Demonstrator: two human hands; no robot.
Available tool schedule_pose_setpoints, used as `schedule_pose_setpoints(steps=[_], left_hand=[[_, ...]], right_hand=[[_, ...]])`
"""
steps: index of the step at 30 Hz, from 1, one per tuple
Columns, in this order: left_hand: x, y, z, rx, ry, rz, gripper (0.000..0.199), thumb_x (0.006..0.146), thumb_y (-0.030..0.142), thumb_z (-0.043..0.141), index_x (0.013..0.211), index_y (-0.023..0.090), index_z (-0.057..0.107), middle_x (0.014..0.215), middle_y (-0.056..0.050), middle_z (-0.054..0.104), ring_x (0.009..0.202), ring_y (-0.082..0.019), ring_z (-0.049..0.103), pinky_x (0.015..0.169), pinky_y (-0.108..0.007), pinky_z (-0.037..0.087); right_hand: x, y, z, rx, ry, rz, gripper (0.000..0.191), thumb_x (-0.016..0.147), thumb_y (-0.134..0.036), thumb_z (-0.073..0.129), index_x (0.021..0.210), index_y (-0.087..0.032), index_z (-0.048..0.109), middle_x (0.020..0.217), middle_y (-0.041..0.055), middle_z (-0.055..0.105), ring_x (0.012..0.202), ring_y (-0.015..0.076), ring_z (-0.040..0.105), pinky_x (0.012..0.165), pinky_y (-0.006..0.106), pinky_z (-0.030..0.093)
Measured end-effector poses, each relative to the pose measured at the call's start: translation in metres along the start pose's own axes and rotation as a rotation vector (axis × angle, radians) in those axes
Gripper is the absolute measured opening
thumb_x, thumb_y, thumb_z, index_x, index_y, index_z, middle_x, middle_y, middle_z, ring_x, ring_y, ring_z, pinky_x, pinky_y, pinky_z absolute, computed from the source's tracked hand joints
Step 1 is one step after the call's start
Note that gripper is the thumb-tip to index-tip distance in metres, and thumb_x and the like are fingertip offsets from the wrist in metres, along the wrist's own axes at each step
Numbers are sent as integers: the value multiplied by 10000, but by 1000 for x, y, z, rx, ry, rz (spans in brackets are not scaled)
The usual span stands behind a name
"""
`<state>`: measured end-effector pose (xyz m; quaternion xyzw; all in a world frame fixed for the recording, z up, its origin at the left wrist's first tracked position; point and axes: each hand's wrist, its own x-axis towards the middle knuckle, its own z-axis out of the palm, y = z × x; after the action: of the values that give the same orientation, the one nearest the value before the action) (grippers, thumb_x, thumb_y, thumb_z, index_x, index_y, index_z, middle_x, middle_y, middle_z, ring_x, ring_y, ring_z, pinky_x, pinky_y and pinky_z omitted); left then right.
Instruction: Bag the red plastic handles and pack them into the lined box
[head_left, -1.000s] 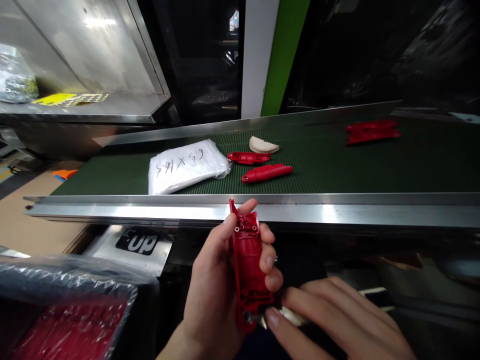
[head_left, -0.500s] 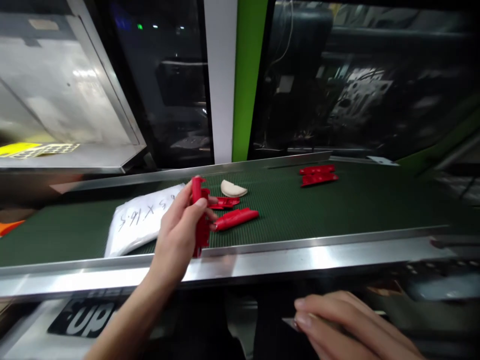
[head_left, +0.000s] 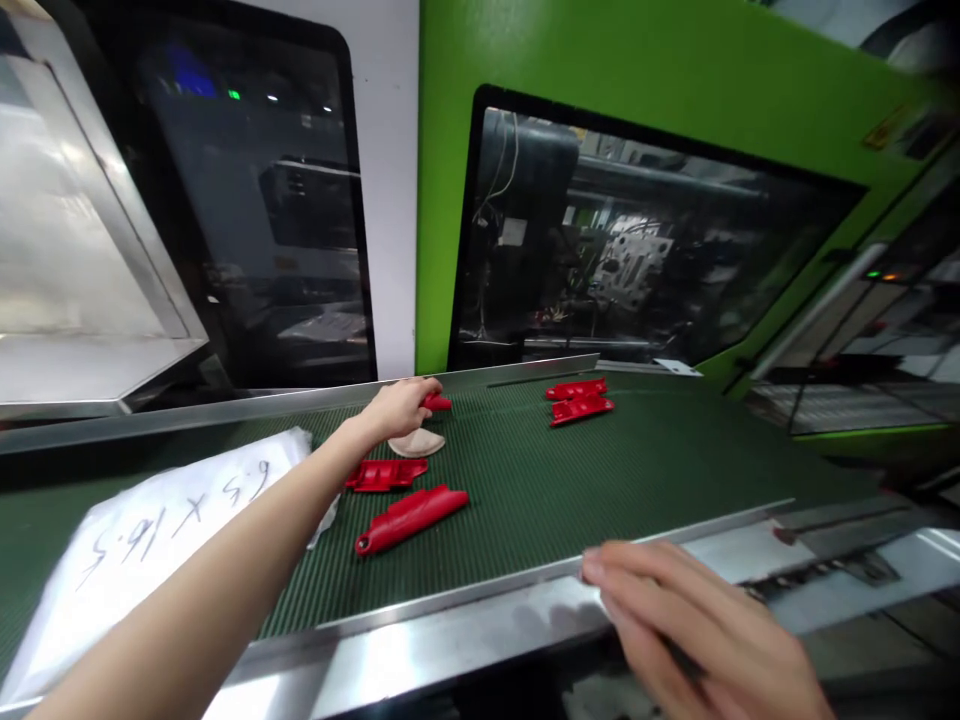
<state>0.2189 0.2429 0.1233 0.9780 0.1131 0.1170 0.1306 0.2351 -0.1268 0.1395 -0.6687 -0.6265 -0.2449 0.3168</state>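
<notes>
My left hand (head_left: 405, 407) reaches to the far side of the green conveyor belt, its fingers closed around a red plastic part (head_left: 437, 402), mostly hidden by the hand. Just below it lies a cream half-round pad (head_left: 417, 443). Nearer to me on the belt are a red shell-shaped part (head_left: 388, 475), partly behind my forearm, and a longer red part (head_left: 412, 520) lying rounded side up. My right hand (head_left: 690, 620) hovers by the near metal rail with thumb and fingers pinched together; what they hold, if anything, is hidden.
Two red parts (head_left: 579, 402) lie together farther right on the belt (head_left: 637, 480). At left rests a white plastic bag (head_left: 180, 510) with handwritten numbers. Metal rails (head_left: 420, 640) edge the belt. Behind stands a green machine (head_left: 442, 200) with dark windows.
My left hand has moved away from me to the belt's far side with a red part. My right hand has come up to the near rail. The view has turned right.
</notes>
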Motion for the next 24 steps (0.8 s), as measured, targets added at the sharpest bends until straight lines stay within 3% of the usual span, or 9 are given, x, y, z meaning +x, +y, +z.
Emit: schedule_pose_setpoints(steps=[4,7,11,15,20,24], left_hand=[[10,-4,16,27,-22,22,348,908,338,608,1212,172,577,1262,-107,585,1156,-278,563,988,-534,473],[8,-4,16,9,-31,34,375,896,336,627,1228,170,572,1283,-113,579,1174,-287,558,1000,-547,463],[-10,12,1,-71,56,66,401,910,349,595,1262,163,545,1341,-128,544,1234,-298,518,1043,-558,419],[-52,53,-16,-209,149,92,295,941,312,497,1194,187,583,1266,-103,587,1170,-249,556,1021,-449,439],[-110,103,-25,-370,209,84,255,965,378,426,1144,276,576,1195,-28,615,1106,-205,573,943,-360,452],[-136,122,-26,-473,187,65,233,964,388,439,1126,297,580,1163,-26,613,1086,-208,573,905,-331,438]], right_hand=[[26,58,5,-161,-115,155,239,972,-218,454,1150,-211,614,1078,46,669,986,151,654,839,302,565],[53,108,16,-342,-248,299,359,966,-262,489,1311,-166,507,1140,93,632,960,202,651,788,378,568],[80,152,37,-493,-533,334,240,953,-272,575,1158,-151,600,1126,77,622,957,193,631,822,394,548],[88,152,46,-562,-722,323,219,956,-319,589,1079,-142,625,1075,59,638,953,181,631,850,395,540],[87,132,41,-609,-770,301,271,968,-336,564,1174,-162,593,1176,76,604,1050,209,602,902,429,518],[91,137,42,-644,-789,372,314,956,-346,587,1196,-143,585,1199,93,598,1035,211,613,892,424,528]])
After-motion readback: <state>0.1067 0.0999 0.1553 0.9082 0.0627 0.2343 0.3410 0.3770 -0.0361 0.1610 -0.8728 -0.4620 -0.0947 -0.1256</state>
